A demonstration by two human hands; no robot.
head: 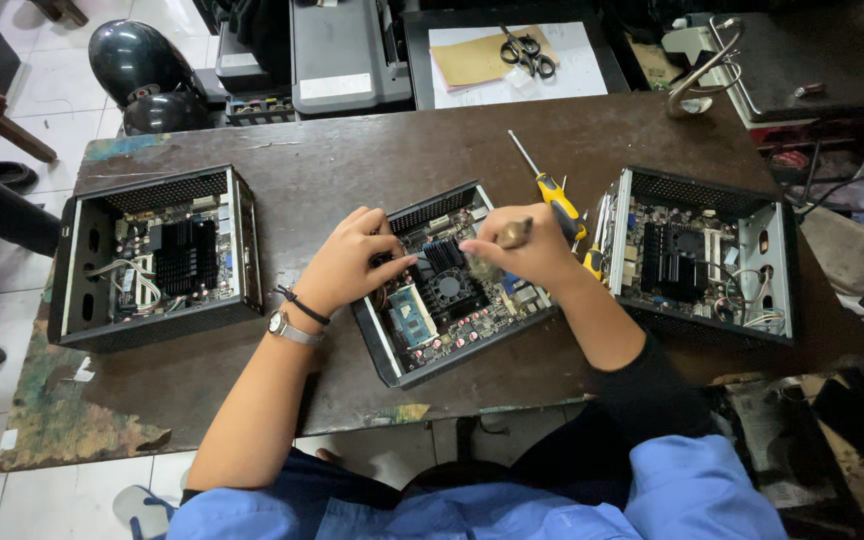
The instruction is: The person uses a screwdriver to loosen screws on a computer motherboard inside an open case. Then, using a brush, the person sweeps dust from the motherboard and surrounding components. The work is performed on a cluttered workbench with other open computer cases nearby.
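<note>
At the far left of the worn brown table [352, 170] sits an opened small computer case [157, 255] with its black finned heatsink and loose wires exposed, well apart from the hands. Behind it, off the table, lie two dark helmets [142, 75].

The left hand [352, 262], with a wristwatch [287, 328] and a dark band on the wrist, rests on the left edge of the middle computer case [452, 285], fingers curled together and bent down into the box beside the heatsink. This middle case lies tilted at the centre of the table, just in front of the person, with a round fan, a black heatsink and a blue-labelled memory stick showing.

The right hand [527, 250] hovers over the same case's right part, closed around a small brush [502, 245] with a brownish handle, its bristles pointing down at the board.

Just beside that hand lies a yellow-handled screwdriver [552, 195]. Further right stands a third open computer case [702, 255]. Behind, scissors [527, 50] rest on a brown envelope.
</note>
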